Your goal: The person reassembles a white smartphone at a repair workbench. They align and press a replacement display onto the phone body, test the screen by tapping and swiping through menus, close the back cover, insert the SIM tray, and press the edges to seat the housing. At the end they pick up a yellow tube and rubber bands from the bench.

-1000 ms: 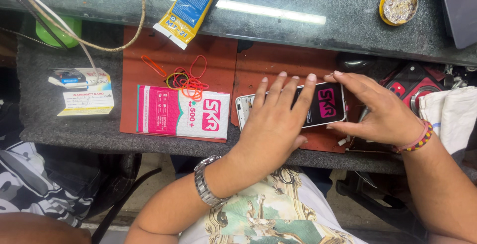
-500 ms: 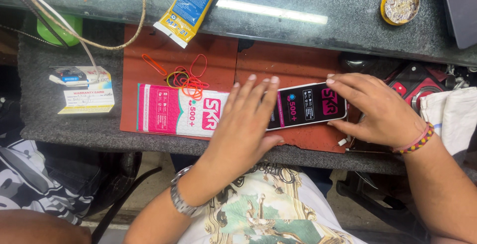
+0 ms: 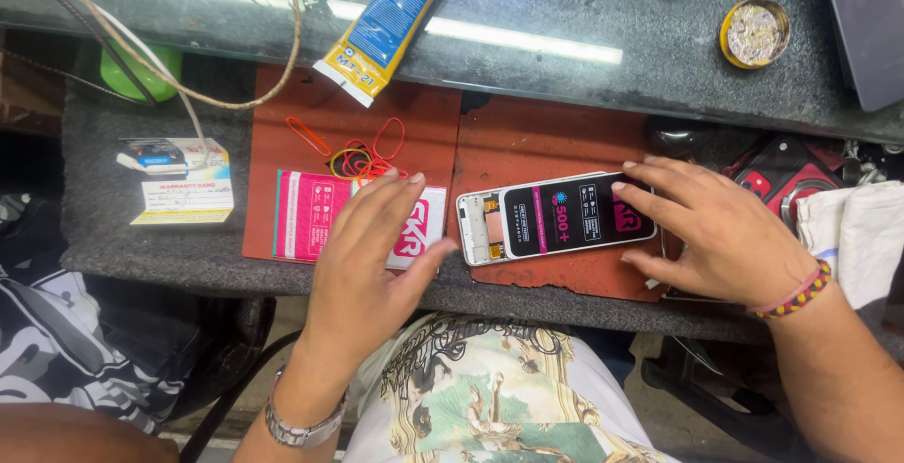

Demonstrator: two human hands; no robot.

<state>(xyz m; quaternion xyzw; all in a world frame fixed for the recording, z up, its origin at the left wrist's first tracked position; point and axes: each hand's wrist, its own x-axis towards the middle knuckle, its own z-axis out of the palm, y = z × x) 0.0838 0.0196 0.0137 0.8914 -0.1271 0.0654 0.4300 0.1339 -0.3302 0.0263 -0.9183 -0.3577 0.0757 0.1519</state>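
Comparing views, our left hand (image 3: 372, 256) has slid off the white open-backed smartphone (image 3: 556, 218) onto the pink packet (image 3: 325, 227), fingers spread flat, holding nothing; our right hand (image 3: 720, 232) alone pins the black screen panel (image 3: 574, 213).

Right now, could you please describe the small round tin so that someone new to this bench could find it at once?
Start at the dark glass counter top along the far edge of the bench. Near its right end, left of a grey device corner, sits the round tin. It alone is circular, with a yellow rim and a silvery, crumbly filling, unlike the long yellow-and-blue tube further left.
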